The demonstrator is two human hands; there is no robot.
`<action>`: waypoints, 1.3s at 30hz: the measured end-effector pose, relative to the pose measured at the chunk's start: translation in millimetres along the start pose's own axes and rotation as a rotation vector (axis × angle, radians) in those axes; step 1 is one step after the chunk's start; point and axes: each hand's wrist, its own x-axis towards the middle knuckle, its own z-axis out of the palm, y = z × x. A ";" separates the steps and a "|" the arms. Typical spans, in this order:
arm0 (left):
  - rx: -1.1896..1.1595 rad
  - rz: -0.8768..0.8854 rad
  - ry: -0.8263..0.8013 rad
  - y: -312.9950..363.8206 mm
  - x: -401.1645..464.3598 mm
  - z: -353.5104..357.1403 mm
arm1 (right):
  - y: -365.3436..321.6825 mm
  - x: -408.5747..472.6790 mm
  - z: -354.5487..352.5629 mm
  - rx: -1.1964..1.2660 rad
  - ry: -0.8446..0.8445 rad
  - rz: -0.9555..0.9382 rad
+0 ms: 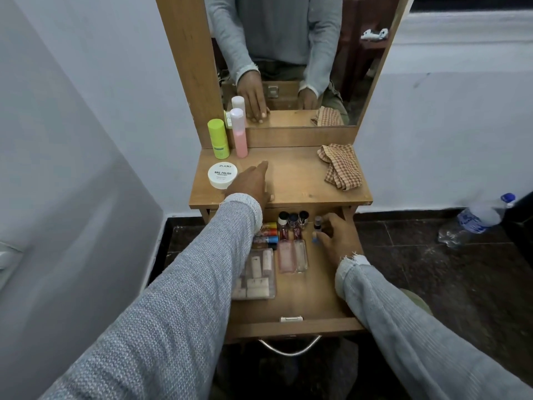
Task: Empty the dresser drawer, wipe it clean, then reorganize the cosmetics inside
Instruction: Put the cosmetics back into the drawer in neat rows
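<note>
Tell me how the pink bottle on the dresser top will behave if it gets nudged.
The pink bottle is tall and narrow and stands upright, so it probably tips easily. Its round body would likely roll once down, perhaps toward the green bottle beside it. It looks like smooth plastic, so probably light and a bit slippery.

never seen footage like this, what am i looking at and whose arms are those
There is no machine here. A person wears a camera on the head, so this one picture looks forward and down along their own arms in grey sleeves. They face a small wooden dresser with a mirror, which reflects them. The left hand rests flat on the dresser top, near a white nail polish remover tub, a green bottle, a pink bottle and a checked cloth. The right hand reaches into the open drawer and pinches a small bottle among other cosmetics.
</note>
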 end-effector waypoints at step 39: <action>0.006 0.001 0.006 -3.6 5.3 4.0 | 25.7 41.7 45.9 -0.134 -0.130 0.292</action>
